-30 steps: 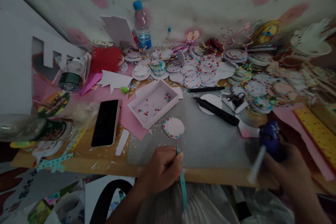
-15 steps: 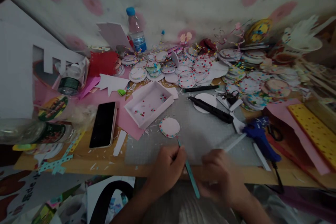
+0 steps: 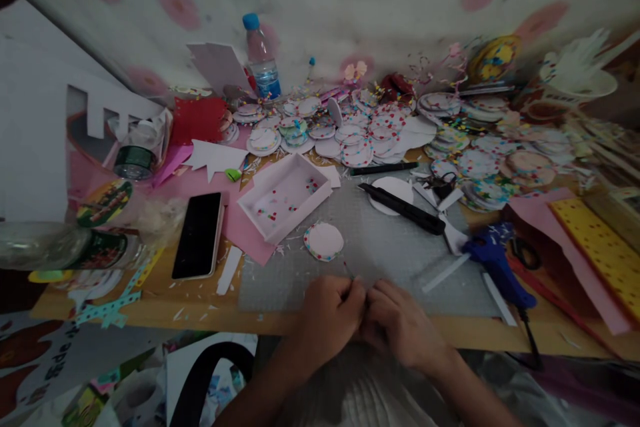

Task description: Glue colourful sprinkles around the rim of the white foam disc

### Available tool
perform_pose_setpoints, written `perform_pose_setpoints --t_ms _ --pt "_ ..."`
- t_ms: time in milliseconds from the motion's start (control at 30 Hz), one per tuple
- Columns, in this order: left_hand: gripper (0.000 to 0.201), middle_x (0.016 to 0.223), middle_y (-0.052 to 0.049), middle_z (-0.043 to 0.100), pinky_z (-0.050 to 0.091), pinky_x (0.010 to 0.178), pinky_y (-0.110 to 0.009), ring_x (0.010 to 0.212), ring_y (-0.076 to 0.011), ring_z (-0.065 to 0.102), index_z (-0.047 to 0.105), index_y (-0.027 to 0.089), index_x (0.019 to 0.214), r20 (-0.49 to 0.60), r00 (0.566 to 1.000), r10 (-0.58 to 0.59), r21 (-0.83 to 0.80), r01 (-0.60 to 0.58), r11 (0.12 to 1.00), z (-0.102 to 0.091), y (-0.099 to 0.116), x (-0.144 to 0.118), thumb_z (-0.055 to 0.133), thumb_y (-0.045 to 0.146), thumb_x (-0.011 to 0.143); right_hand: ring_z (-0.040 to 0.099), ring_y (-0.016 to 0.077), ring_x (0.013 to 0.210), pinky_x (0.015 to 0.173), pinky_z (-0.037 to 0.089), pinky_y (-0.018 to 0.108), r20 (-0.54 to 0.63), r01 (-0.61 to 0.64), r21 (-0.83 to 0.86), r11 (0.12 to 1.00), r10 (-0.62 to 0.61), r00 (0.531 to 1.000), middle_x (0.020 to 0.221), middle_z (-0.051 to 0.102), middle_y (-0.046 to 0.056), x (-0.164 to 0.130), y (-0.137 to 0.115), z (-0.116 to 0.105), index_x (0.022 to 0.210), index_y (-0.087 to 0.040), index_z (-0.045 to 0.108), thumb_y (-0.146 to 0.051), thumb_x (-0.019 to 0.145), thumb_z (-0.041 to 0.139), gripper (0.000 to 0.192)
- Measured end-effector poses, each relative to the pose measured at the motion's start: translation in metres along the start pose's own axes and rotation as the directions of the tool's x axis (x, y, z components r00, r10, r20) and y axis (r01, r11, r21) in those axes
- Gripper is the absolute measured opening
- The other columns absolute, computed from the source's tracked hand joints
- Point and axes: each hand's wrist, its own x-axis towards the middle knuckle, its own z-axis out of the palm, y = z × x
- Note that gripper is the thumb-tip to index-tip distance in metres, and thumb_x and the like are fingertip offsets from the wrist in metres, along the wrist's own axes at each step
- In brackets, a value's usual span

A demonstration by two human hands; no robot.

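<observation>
Both hands meet at near edge of desk, over grey cutting mat. Left hand and right hand, fingers pinched together on thin stick, only its tip showing, just short of confetti-edged paper disc. Blue glue gun lies apart at right, phone at left. Judgement: steady grip and wrists braced on mat would keep stick aligned with disc.
</observation>
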Motion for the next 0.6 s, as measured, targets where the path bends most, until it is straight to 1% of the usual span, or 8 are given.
perform_pose_setpoints --t_ms 67,133,200,300,333,400,500,600 --pt "0.046 0.053 0.003 0.044 0.029 0.053 -0.026 0.053 -0.011 0.043 0.042 0.018 0.057 0.009 0.992 0.129 0.026 -0.13 0.991 -0.001 -0.003 0.0 0.035 0.038 0.097 0.044 0.0138 0.059 0.052 0.034 0.025 -0.043 -0.11 0.113 0.987 0.116 0.992 0.061 0.045 -0.002 -0.004 0.01 0.008 0.065 -0.022 0.038 -0.002 0.074 0.043 0.023" --pt "0.041 0.061 0.0 0.05 0.035 0.06 -0.027 0.061 -0.0129 0.049 0.046 0.018 0.062 0.019 0.955 0.297 0.127 -0.297 0.946 -0.007 -0.009 -0.002 0.034 0.033 0.098 0.043 0.0132 0.06 0.052 0.035 0.025 -0.149 -0.174 0.236 0.956 0.212 0.966 0.065 0.043 -0.003 -0.008 0.022 0.017 0.073 -0.024 0.037 -0.003 0.077 0.045 0.023" --pt "0.034 0.068 -0.002 0.054 0.038 0.066 -0.03 0.069 -0.0157 0.052 0.05 0.017 0.066 0.018 0.899 0.437 0.292 -0.423 0.858 -0.017 -0.019 -0.004 0.037 0.026 0.096 0.043 0.0131 0.062 0.054 0.037 0.025 -0.238 -0.193 0.302 0.934 0.27 0.933 0.073 0.043 -0.002 -0.012 0.032 0.027 0.084 -0.024 0.035 -0.005 0.08 0.046 0.022" --pt "0.018 0.087 -0.009 0.061 0.042 0.075 -0.036 0.083 -0.0215 0.054 0.06 0.014 0.083 0.017 0.817 0.576 0.504 -0.505 0.701 -0.031 -0.04 -0.006 0.044 0.02 0.09 0.044 0.0132 0.066 0.055 0.04 0.025 -0.251 -0.206 0.329 0.922 0.295 0.922 0.08 0.042 -0.001 -0.013 0.038 0.037 0.092 -0.025 0.033 -0.006 0.083 0.045 0.024" --pt "0.017 0.094 -0.011 0.061 0.043 0.079 -0.038 0.088 -0.0235 0.054 0.062 0.014 0.089 0.017 0.799 0.601 0.546 -0.511 0.664 -0.034 -0.047 -0.006 0.046 0.02 0.089 0.044 0.013 0.066 0.055 0.04 0.024 -0.24 -0.207 0.337 0.918 0.297 0.924 0.079 0.041 -0.001 -0.012 0.039 0.039 0.092 -0.025 0.033 -0.006 0.083 0.045 0.024" --pt "0.021 0.108 -0.015 0.06 0.043 0.087 -0.043 0.099 -0.0273 0.053 0.064 0.013 0.1 0.011 0.785 0.619 0.596 -0.502 0.627 -0.036 -0.059 -0.007 0.05 0.021 0.086 0.043 0.0127 0.065 0.055 0.041 0.024 -0.221 -0.206 0.349 0.914 0.294 0.93 0.077 0.04 -0.002 -0.008 0.038 0.04 0.09 -0.025 0.032 -0.007 0.084 0.045 0.023" --pt "0.04 0.132 -0.018 0.049 0.036 0.1 -0.049 0.118 -0.0323 0.047 0.059 0.015 0.122 0.008 0.794 0.607 0.632 -0.475 0.613 -0.031 -0.068 -0.006 0.055 0.027 0.084 0.043 0.0127 0.064 0.055 0.041 0.024 -0.212 -0.194 0.35 0.916 0.279 0.937 0.076 0.038 -0.003 -0.003 0.037 0.039 0.089 -0.026 0.031 -0.006 0.083 0.044 0.024" --pt "0.054 0.148 -0.017 0.035 0.026 0.108 -0.053 0.132 -0.0345 0.036 0.05 0.021 0.136 0.022 0.826 0.564 0.655 -0.438 0.616 -0.028 -0.068 -0.005 0.056 0.036 0.084 0.043 0.0127 0.064 0.056 0.042 0.024 -0.203 -0.181 0.331 0.926 0.258 0.945 0.075 0.038 -0.003 0.001 0.038 0.038 0.088 -0.026 0.031 -0.005 0.082 0.045 0.026"
